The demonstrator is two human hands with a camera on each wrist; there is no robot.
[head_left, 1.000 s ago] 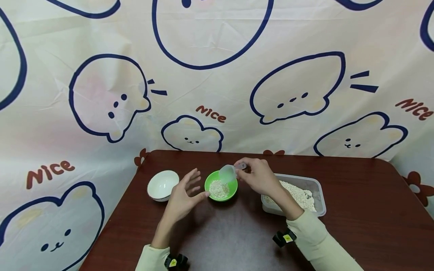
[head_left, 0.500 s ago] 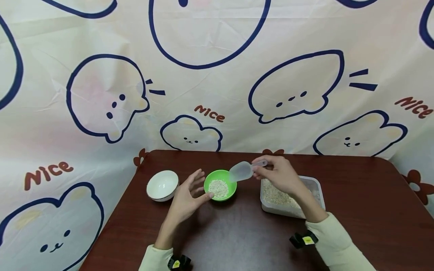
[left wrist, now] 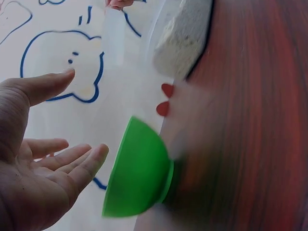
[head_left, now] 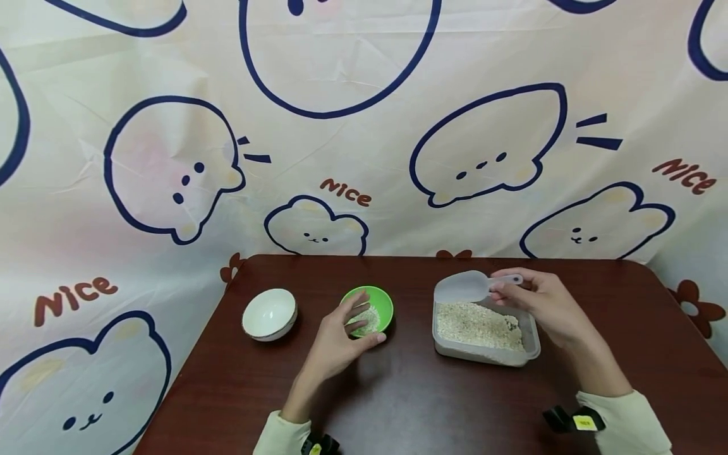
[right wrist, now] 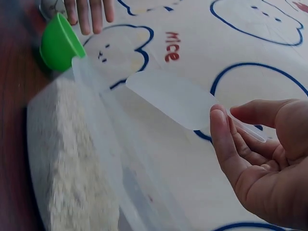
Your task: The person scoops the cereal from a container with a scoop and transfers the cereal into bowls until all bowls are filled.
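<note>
My right hand (head_left: 548, 303) pinches the handle of a translucent plastic scoop (head_left: 463, 287), held over the back edge of a clear plastic tub (head_left: 483, 357). Pale oat-like flakes (head_left: 478, 325) fill much of the tub. In the right wrist view the scoop (right wrist: 168, 98) looks empty, with thumb and fingertips on its handle. My left hand (head_left: 335, 347), fingers spread, is in front of a small green bowl (head_left: 382, 303) that has flakes in its bottom. The left wrist view shows that hand (left wrist: 48, 178) holding nothing, its fingertips close beside the green bowl (left wrist: 139, 173).
A white bowl (head_left: 270, 313) stands left of the green one on the dark brown table (head_left: 409, 404). Behind the table's back edge hangs a cloth (head_left: 341, 145) with cartoon drawings. Each wrist wears a small black camera (head_left: 574, 419).
The right hand has carried the scoop rightward from over the green bowl to over the tub. My left hand has shifted slightly right, now overlapping the green bowl's front in the head view.
</note>
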